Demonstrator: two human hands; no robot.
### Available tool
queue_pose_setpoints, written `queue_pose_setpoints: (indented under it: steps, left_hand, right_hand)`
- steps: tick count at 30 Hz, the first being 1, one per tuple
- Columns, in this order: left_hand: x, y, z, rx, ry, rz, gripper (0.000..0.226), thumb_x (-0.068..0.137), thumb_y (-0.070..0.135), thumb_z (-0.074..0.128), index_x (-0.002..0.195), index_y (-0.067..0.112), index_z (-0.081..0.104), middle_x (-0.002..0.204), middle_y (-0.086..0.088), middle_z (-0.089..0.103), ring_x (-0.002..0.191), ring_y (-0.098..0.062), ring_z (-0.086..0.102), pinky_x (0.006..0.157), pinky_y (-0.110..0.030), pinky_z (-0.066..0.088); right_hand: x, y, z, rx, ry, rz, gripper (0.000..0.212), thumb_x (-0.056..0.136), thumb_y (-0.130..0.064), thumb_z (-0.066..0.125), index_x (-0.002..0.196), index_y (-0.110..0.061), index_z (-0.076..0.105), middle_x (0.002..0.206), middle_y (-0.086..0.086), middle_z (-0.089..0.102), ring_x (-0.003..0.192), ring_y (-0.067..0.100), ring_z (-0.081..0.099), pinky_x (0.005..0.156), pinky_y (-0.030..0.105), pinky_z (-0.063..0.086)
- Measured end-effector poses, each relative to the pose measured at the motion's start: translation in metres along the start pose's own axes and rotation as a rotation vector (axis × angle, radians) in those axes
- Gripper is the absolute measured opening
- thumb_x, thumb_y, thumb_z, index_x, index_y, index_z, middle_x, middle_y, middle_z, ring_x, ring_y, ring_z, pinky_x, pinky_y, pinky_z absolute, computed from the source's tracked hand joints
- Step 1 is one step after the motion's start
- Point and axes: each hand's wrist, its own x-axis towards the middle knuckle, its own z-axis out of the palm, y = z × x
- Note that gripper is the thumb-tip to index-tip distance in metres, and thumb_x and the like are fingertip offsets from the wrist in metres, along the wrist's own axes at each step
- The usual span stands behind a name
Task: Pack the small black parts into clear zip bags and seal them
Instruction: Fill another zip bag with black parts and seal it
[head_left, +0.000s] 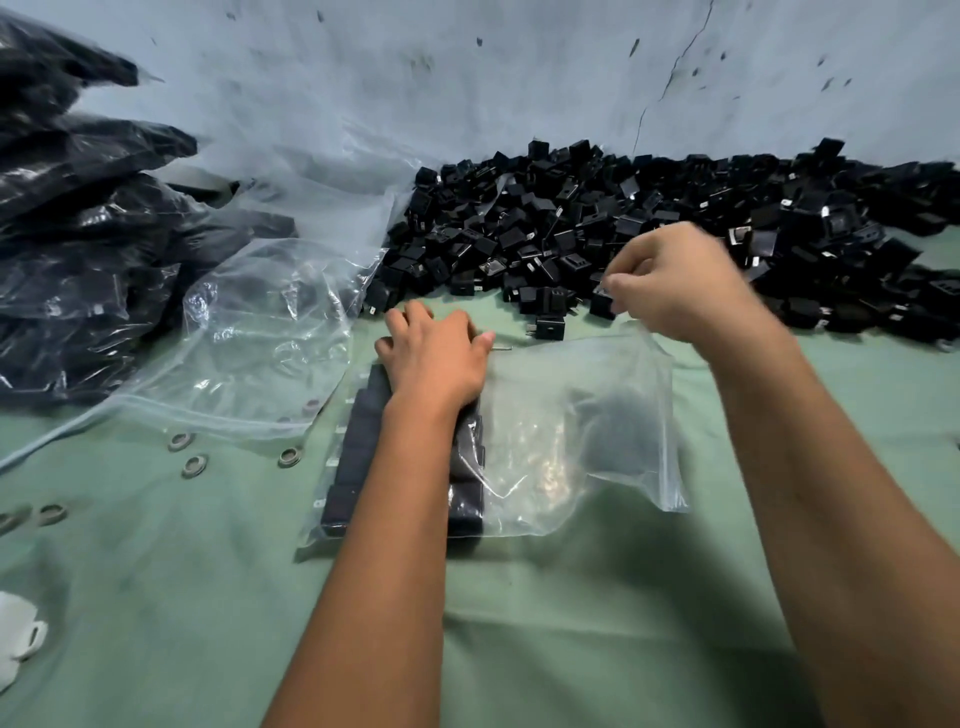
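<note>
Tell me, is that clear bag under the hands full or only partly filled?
Partly filled. In the clear bag, rows of black parts fill only its left side; the right side is empty plastic.

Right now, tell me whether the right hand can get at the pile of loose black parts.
Probably yes. The right hand hovers at the pile's near edge with nothing between them, though its fingers already pinch the clear bag's top edge, so it would likely have to let go first.

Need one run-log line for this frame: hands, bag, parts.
left hand: flat on rows of black parts inside clear zip bag | right hand: pinching bag's upper edge, lifted | bag: unsealed | loose pile of small black parts: behind
</note>
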Motion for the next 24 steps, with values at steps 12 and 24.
queue_pose_setpoints:
  steps: [12,24]
  left_hand:
    - [0.004,0.009,-0.002,-0.249,0.068,0.142,0.025,0.097,0.052,0.060,0.114,0.034,0.066,0.132,-0.001,0.048,0.135,-0.026,0.029,0.111,-0.046,0.029]
    - [-0.027,0.066,-0.011,-0.533,-0.341,0.516,0.071,0.087,-0.016,0.048,0.113,0.046,0.072,0.127,0.005,0.053,0.131,-0.015,0.036,0.117,-0.035,0.027]
  right_hand:
    - [0.013,0.013,0.070,-0.147,-0.150,-0.104,0.034,0.082,-0.025,0.085,0.102,-0.030,0.058,0.091,-0.009,0.056,0.098,0.024,0.059,0.078,0.035,0.047]
    - [-0.006,0.022,0.004,0.956,0.204,0.355,0.038,0.095,-0.009,0.040,0.108,-0.018,0.074,0.086,0.014,0.067,0.058,0.020,0.055,0.051,0.026,0.042]
